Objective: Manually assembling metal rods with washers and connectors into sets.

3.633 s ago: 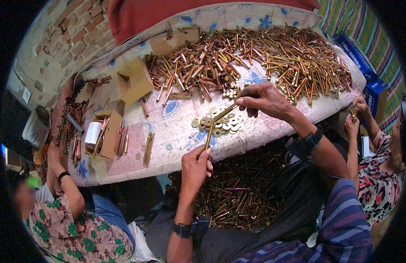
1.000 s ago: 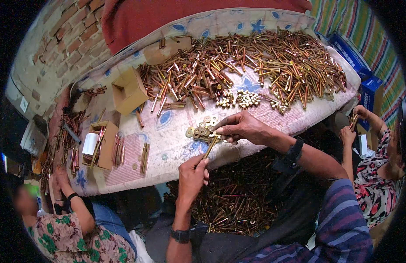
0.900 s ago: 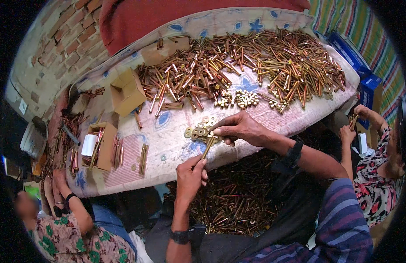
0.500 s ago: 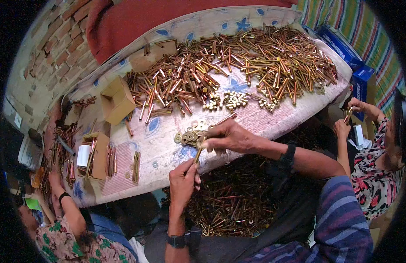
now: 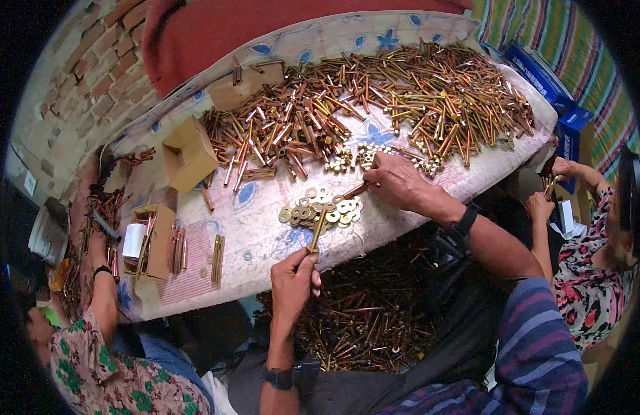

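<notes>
My left hand (image 5: 292,285) grips the lower end of a brass-coloured bolt (image 5: 319,229), which points up and away at the table's near edge. My right hand (image 5: 401,183) is at the near side of a heap of small shiny nuts (image 5: 372,153). Its fingers are bent together and cover whatever may be between them. Just left of those fingertips lies a copper-coloured tube (image 5: 355,190). Flat washers (image 5: 307,211) are piled on the cloth between my two hands, behind the bolt.
Many loose metal sleeves and rods (image 5: 292,117) cover the table's far side. An open carton (image 5: 189,153) stands at left, near a carton of rods (image 5: 156,242). More bolts fill the space below the edge (image 5: 368,318). Co-workers sit left (image 5: 113,366) and right (image 5: 582,277).
My right hand has left the bolt's top and moved right and away to the nuts. My left hand keeps the bolt, whose upper part now shows. The left co-worker's arm has reached farther in.
</notes>
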Demonstrator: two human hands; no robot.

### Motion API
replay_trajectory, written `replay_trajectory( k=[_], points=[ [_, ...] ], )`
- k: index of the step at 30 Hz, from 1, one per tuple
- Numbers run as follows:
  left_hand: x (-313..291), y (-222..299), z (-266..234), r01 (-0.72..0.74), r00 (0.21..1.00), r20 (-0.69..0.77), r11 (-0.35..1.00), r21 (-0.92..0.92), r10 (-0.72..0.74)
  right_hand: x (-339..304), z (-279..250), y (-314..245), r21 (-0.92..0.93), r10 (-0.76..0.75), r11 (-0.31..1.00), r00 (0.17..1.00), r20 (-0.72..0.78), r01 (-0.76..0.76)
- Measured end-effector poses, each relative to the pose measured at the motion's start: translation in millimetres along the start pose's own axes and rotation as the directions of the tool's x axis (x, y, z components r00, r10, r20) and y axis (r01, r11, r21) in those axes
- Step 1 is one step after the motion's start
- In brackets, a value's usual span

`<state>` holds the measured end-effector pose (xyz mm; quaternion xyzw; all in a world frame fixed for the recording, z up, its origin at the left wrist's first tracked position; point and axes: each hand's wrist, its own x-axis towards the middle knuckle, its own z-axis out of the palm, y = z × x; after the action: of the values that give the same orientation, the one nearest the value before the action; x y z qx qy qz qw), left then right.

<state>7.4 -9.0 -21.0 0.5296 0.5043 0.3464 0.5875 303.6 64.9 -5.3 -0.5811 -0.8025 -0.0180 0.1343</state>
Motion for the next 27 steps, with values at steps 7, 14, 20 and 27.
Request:
replay_trajectory(
  k=[7, 14, 20, 27],
  points=[
    [0, -1, -1, -0.008, 1.000, 0.000, 1.000, 0.015, 0.008, 2, 1, -1, -0.027, -0.050, 0.998, 0.997, -0.053, 0.048],
    [-2, 7, -4, 0.000, 0.999, -0.040, 0.999, 0.053, 0.002, 2, -30, -22, 0.112, -0.068, 0.991, 0.998, -0.016, 0.070],
    [0, 5, -3, 0.001, 1.000, -0.028, 1.000, 0.023, 0.000, 4, -52, -42, 0.778, 0.050, 0.601, 0.980, 0.192, -0.184],
    [0, 3, -6, -0.007, 0.999, -0.048, 1.000, 0.019, 0.008, 8, -54, -42, 0.841, 0.094, 0.498, 0.977, 0.192, -0.213]
  ],
)
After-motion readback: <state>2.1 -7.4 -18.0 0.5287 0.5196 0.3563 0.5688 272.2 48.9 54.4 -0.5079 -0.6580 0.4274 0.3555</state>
